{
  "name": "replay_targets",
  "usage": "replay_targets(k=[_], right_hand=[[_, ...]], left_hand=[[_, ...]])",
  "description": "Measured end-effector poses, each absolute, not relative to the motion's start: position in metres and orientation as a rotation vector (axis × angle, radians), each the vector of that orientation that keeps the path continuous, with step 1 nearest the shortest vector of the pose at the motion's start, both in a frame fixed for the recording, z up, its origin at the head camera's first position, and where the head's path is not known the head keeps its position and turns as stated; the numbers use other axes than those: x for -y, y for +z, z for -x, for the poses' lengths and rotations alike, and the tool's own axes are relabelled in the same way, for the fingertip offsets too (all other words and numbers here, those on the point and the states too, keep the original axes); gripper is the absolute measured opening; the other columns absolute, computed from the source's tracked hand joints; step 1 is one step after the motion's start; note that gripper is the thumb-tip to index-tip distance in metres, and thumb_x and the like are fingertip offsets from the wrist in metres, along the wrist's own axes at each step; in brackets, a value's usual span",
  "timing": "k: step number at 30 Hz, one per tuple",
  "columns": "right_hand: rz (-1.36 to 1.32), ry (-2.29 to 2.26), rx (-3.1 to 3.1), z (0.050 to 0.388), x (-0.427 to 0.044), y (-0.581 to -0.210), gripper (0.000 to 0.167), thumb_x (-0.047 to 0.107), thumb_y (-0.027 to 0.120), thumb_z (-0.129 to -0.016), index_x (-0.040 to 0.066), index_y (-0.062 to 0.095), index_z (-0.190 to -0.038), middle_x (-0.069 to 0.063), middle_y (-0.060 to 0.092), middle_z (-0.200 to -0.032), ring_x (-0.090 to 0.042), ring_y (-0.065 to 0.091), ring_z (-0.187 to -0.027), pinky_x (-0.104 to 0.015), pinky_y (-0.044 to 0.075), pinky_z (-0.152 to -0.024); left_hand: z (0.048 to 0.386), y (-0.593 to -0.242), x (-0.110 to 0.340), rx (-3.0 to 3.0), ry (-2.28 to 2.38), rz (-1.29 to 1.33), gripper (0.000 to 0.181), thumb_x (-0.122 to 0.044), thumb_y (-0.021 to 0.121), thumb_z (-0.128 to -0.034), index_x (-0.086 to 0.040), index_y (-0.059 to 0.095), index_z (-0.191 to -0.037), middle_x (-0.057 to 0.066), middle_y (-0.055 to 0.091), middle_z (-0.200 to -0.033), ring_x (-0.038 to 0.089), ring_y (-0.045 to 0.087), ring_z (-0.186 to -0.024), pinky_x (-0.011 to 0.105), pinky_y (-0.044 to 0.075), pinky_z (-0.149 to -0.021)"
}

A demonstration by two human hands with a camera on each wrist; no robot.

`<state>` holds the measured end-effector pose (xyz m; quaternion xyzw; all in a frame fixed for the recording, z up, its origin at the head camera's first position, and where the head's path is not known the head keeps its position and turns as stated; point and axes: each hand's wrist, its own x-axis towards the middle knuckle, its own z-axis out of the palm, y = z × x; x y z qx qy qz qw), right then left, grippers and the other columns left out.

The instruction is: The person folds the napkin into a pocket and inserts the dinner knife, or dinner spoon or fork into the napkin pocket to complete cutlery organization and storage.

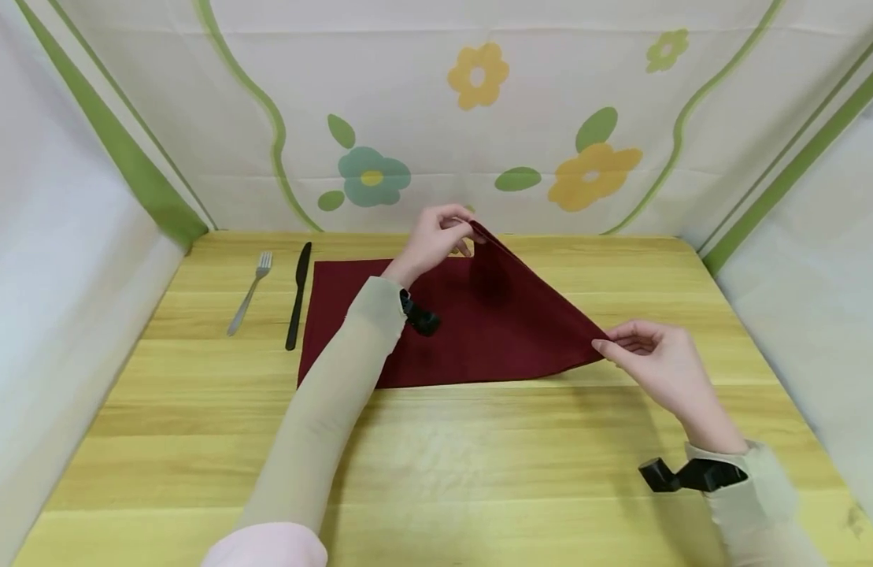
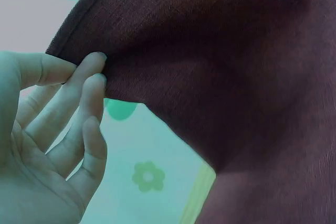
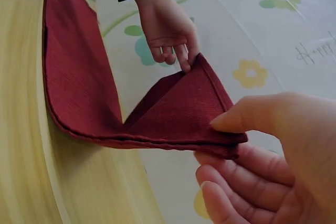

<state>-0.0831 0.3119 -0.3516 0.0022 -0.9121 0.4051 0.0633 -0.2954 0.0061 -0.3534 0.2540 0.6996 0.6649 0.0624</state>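
A dark red cloth (image 1: 436,339) lies on the wooden table, its right end lifted off the surface. My left hand (image 1: 432,240) pinches the far corner of that end between thumb and fingertips; the left wrist view shows this hand (image 2: 58,129) at the hemmed edge of the cloth (image 2: 236,77). The near right corner is pinched by my right hand (image 1: 659,366). In the right wrist view, the thumb of my right hand (image 3: 278,156) lies on top of the layered cloth (image 3: 84,66) and its fingers are beneath. The raised edge slants between both hands.
A fork (image 1: 248,295) and a black knife (image 1: 299,295) lie on the table (image 1: 436,472) left of the cloth. Behind the table hangs a white curtain (image 1: 408,79) with printed flowers, and white fabric (image 1: 75,236) borders the sides.
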Motion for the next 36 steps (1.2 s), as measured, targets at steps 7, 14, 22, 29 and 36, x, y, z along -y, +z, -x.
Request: replay_targets(k=[7,14,22,29,36], right_hand=[[-0.192,1.354,2.558,0.086,-0.284,-0.347,0.012,0.006,0.082,-0.088,0.007,0.079,-0.099,-0.005,0.075,-0.091,-0.013,0.069,-0.075,-0.020,0.053,-0.063],[-0.581,1.404,2.410,0.085,-0.243,-0.349,0.032,-0.014,0.080,-0.080,0.007,0.078,-0.105,-0.003,0.074,-0.096,-0.013,0.066,-0.082,-0.019,0.053,-0.076],[-0.789,1.397,2.298,0.076,-0.195,-0.331,0.033,-0.023,0.075,-0.074,0.002,0.076,-0.094,-0.005,0.075,-0.089,-0.015,0.065,-0.073,-0.020,0.051,-0.068],[-0.807,1.443,2.296,0.082,-0.175,-0.347,0.030,-0.020,0.076,-0.075,0.002,0.076,-0.094,-0.005,0.075,-0.091,-0.019,0.068,-0.080,-0.026,0.054,-0.071],[-0.872,1.608,2.307,0.096,-0.168,-0.382,0.029,-0.012,0.077,-0.082,0.011,0.078,-0.098,0.001,0.075,-0.098,-0.018,0.070,-0.091,-0.029,0.055,-0.083]], left_hand=[[0.291,-0.359,0.015,-2.090,2.023,-0.657,0.027,-0.017,0.047,-0.1076,-0.003,0.070,-0.108,0.012,0.071,-0.108,0.041,0.071,-0.083,0.047,0.055,-0.078],[0.287,-0.364,0.035,-2.199,2.026,-0.571,0.028,-0.035,0.066,-0.1010,-0.008,0.072,-0.108,0.010,0.071,-0.103,0.039,0.068,-0.086,0.050,0.055,-0.083],[0.283,-0.363,0.061,-2.336,1.862,-0.582,0.030,-0.018,0.063,-0.1036,-0.014,0.065,-0.133,0.011,0.068,-0.103,0.026,0.062,-0.075,0.041,0.054,-0.072],[0.273,-0.367,0.089,-2.282,1.776,-0.417,0.048,-0.019,0.073,-0.0971,-0.012,0.054,-0.141,0.010,0.067,-0.117,0.030,0.064,-0.078,0.042,0.055,-0.075],[0.262,-0.389,0.105,-2.360,1.684,-0.311,0.030,-0.021,0.080,-0.0918,-0.004,0.071,-0.116,0.011,0.075,-0.103,0.028,0.067,-0.093,0.047,0.053,-0.089]])
